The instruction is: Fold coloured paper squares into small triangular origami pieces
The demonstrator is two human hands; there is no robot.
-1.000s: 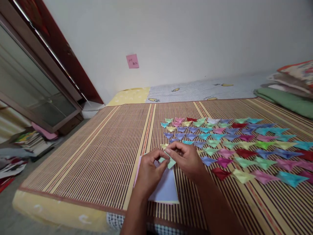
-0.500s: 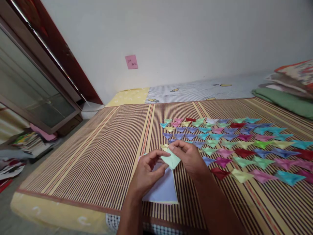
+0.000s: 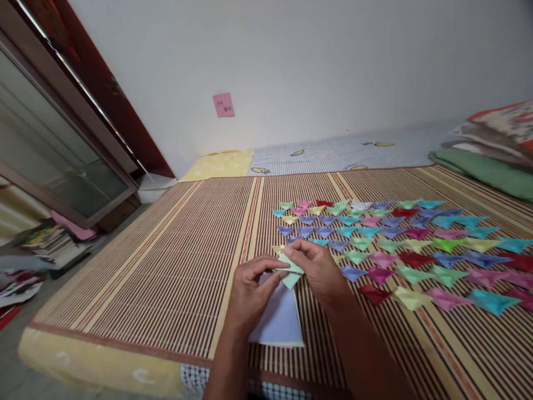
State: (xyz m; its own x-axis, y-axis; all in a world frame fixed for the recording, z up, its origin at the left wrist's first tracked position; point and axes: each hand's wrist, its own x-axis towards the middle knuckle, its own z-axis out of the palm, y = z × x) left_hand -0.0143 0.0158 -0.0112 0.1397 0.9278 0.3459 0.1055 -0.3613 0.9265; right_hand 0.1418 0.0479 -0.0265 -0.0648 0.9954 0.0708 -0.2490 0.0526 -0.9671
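Note:
A small folded piece of light green paper point(image 3: 290, 279) is held up between both hands. My left hand point(image 3: 252, 289) pinches its left side between thumb and fingers. My right hand point(image 3: 320, 270) grips its upper right edge, thumb on top. The paper shows a crease across its middle, with a corner pointing down toward me. Beneath the hands lies a stack of pale lavender paper sheets point(image 3: 280, 319), partly hidden by my left hand and wrist. Right of my right hand, several rows of folded paper shapes point(image 3: 416, 259) in many colours rest on the striped mat point(image 3: 166, 278).
Folded cloths, one of them green point(image 3: 483, 169), are piled at the far right. A pink note point(image 3: 224, 105) is stuck on the wall behind. At the left stand a glass-doored cabinet point(image 3: 70, 144) and piled books point(image 3: 50, 244) beyond the bed's edge.
The green paper was a flat diamond facing me; now it is bent along a crease, with its upper part tilted. Both hands stay close to where they were.

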